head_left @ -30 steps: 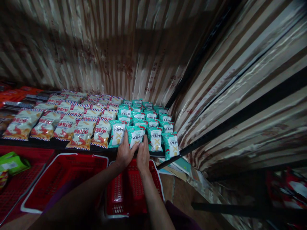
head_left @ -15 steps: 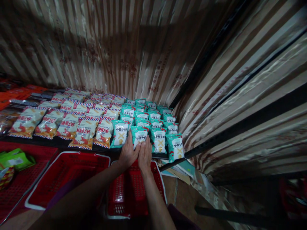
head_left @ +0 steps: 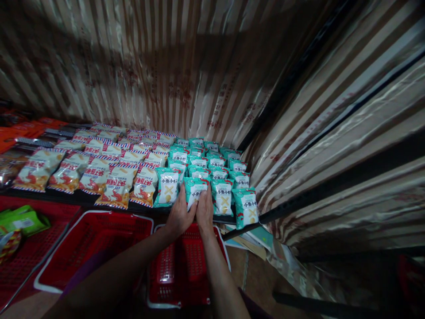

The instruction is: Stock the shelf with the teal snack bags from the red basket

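Observation:
Both my hands are closed on one teal-and-white snack bag in the front row of the shelf. My left hand grips its left side, and my right hand its right side; the bag's lower part is hidden behind my fingers. Close on the left stands a matching snack bag, and on the right another teal bag. A teal bag at the row's end sits at the shelf corner. Behind them several more teal bags stand in rows.
White-and-red snack bags fill the shelf's middle, with orange packs further left. Below are a red basket, a second red basket and green packets. A dark shelf bar and striped curtain bound the right.
The view has shifted slightly. My hands remain on the same bag, and my right hand now sits a little higher along its right side, with the two hands slightly further apart.

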The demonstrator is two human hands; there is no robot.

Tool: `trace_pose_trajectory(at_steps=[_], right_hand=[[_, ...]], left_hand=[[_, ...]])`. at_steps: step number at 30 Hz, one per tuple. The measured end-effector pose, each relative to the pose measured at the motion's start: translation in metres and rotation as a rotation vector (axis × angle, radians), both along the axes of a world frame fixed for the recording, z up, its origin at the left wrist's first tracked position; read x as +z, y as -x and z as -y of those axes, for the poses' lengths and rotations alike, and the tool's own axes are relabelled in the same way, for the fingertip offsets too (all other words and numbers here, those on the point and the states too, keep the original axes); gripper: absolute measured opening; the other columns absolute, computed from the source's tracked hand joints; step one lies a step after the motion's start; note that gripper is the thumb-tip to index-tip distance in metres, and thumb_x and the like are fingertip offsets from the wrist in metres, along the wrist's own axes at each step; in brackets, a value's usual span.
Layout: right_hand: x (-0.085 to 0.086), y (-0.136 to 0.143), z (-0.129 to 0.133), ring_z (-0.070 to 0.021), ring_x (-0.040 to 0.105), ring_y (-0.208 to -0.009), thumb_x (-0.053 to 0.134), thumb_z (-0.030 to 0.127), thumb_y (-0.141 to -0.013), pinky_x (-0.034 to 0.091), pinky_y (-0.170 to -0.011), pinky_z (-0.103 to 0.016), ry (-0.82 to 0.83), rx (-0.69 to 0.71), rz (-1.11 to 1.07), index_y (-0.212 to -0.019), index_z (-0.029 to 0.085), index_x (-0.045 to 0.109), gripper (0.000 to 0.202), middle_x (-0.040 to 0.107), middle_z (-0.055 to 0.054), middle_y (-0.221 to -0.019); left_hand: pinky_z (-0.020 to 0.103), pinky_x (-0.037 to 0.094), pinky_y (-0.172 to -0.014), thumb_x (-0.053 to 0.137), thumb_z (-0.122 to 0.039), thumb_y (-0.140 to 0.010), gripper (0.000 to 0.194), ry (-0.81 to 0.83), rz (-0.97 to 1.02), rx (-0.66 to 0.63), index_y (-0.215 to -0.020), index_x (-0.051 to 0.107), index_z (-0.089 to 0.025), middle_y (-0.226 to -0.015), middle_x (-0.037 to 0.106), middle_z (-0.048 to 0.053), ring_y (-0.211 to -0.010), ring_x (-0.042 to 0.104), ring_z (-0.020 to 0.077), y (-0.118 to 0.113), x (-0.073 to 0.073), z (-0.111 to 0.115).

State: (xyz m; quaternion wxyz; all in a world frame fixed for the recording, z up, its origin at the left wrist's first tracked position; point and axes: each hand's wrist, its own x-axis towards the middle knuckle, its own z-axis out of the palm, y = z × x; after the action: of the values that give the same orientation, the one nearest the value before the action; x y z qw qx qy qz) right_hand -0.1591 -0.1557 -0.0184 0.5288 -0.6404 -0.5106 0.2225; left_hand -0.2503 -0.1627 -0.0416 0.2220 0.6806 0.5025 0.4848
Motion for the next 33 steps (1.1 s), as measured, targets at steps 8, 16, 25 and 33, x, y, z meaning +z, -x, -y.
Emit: trace_pose_trajectory(at_steps=[8,16,25,33], right_hand=[[0.000,-0.001,-0.003,-0.0232,0.032,-0.136,0.019,0.061,-0.089,0.021,-0.114,-0.046,-0.017,0.035,0.050,-0.137,0.012,0.042,0.072,0.041,-0.014,-0.145],[-0.001,0.001,-0.007,-0.0222,0.026,-0.140,0.025,0.057,-0.091,0.019,-0.115,-0.045,-0.004,-0.006,-0.003,-0.143,0.014,0.032,0.068,0.030,-0.013,-0.151],[-0.002,0.002,-0.015,-0.0202,0.026,-0.140,0.019,0.058,-0.091,0.019,-0.115,-0.042,-0.001,0.036,0.015,-0.142,0.012,0.033,0.070,0.033,-0.013,-0.149],[-0.007,-0.003,-0.022,-0.0197,0.027,-0.140,0.019,0.061,-0.090,0.016,-0.116,-0.042,0.028,0.074,0.029,-0.141,0.013,0.035,0.073,0.034,-0.012,-0.149]], left_hand=[[0.045,0.039,-0.106,0.044,-0.031,-0.088,0.071,0.015,0.001,0.006,-0.145,0.015,-0.002,-0.143,0.036,0.027,-0.131,0.041,0.0307,0.000,-0.001,-0.002],[0.043,0.038,-0.107,0.045,-0.031,-0.088,0.071,0.000,0.053,0.017,-0.146,0.013,-0.005,-0.145,0.036,0.023,-0.133,0.039,0.0283,0.000,-0.003,-0.002],[0.045,0.036,-0.109,0.046,-0.029,-0.087,0.071,0.036,0.052,0.000,-0.145,0.015,-0.004,-0.146,0.034,0.023,-0.136,0.033,0.0294,0.001,-0.002,-0.007],[0.046,0.038,-0.107,0.045,-0.029,-0.088,0.070,0.018,0.058,0.018,-0.145,0.014,-0.003,-0.143,0.037,0.025,-0.133,0.039,0.0304,-0.001,-0.004,-0.008]])
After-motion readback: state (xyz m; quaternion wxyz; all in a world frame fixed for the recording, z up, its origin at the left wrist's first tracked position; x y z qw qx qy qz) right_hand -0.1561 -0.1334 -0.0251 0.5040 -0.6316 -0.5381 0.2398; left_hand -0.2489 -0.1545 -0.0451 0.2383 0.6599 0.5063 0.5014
